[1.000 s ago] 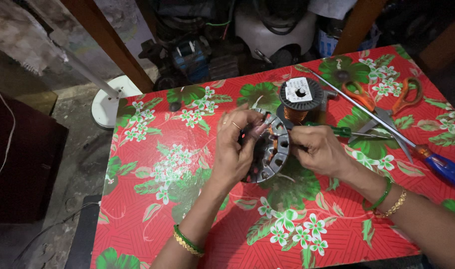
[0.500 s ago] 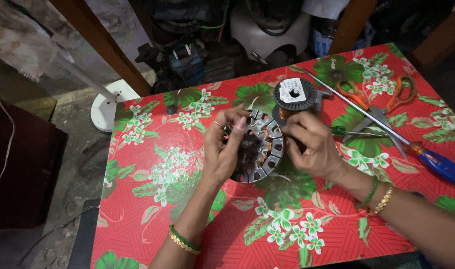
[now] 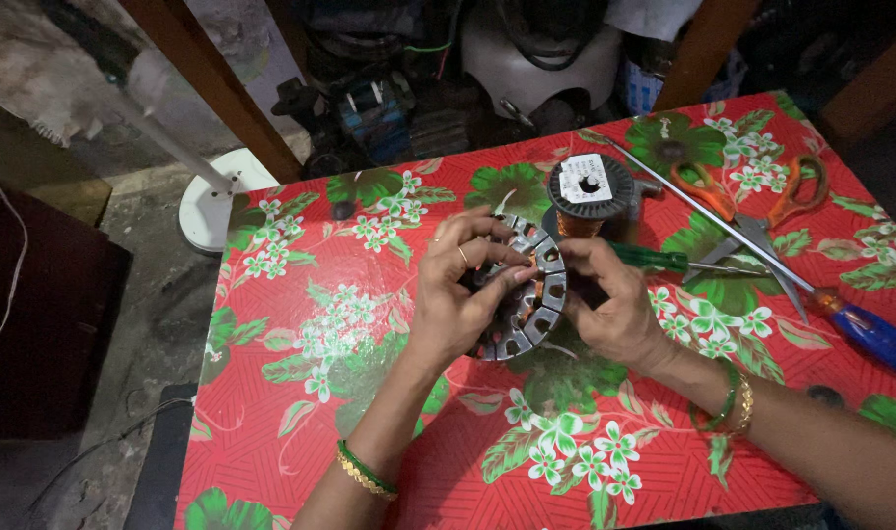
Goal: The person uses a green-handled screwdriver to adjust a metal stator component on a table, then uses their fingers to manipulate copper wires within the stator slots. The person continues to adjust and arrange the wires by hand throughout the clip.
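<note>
The slotted metal stator ring (image 3: 527,294) now sits upright between both hands, tilted up from a second ago. Left hand (image 3: 458,290) fingers clamp its rim; right hand (image 3: 610,304) fingers pinch its far edge, copper wire spool (image 3: 587,196) just beyond the fingertips, screwdrivers and scissors further out.

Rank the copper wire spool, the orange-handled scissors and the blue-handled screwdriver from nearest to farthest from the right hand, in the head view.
1. Copper wire spool, just above the right hand, beside the slotted metal ring both hands hold.
2. Orange-handled scissors, further right, toward the table's far edge.
3. Blue-handled screwdriver, handle near the right edge.
</note>
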`<state>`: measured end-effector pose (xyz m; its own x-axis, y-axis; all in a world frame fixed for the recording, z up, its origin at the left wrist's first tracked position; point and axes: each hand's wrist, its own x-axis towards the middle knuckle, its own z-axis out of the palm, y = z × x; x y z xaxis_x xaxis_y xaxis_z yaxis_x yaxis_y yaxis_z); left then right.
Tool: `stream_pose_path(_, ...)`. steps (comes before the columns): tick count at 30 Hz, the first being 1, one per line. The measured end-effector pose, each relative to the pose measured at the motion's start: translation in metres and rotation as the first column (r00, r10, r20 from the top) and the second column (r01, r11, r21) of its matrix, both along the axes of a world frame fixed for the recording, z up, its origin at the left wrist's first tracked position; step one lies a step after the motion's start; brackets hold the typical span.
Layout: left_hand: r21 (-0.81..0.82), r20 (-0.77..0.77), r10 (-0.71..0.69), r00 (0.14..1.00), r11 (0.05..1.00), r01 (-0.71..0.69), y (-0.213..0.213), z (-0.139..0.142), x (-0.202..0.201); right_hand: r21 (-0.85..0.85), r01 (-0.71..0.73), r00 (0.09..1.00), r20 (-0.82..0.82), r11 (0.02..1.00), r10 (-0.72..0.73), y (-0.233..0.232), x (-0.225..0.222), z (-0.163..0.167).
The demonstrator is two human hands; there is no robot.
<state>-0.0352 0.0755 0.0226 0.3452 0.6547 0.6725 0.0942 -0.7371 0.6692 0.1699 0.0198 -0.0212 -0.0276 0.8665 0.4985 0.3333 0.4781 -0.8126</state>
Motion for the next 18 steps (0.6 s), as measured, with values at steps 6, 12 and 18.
stream_pose_path(6, 0.001, -0.008, 0.012, 1.000, 1.000, -0.012, 0.000, -0.002, 0.000, 0.291, 0.036, 0.979, 0.182, 0.956, -0.093, 0.001, 0.006, -0.002)
stream_pose_path(12, 0.052, -0.027, 0.072, 0.997, 0.996, -0.071, -0.002, -0.002, 0.004, -0.113, -0.010, 0.992, 0.122, 0.994, 0.023, 0.000, 0.017, 0.003)
stream_pose_path(18, 0.071, -0.049, 0.062, 0.997, 0.996, -0.058, -0.002, 0.002, 0.002, -0.219, -0.174, 0.983, 0.022, 0.960, 0.183, 0.001, 0.035, 0.012)
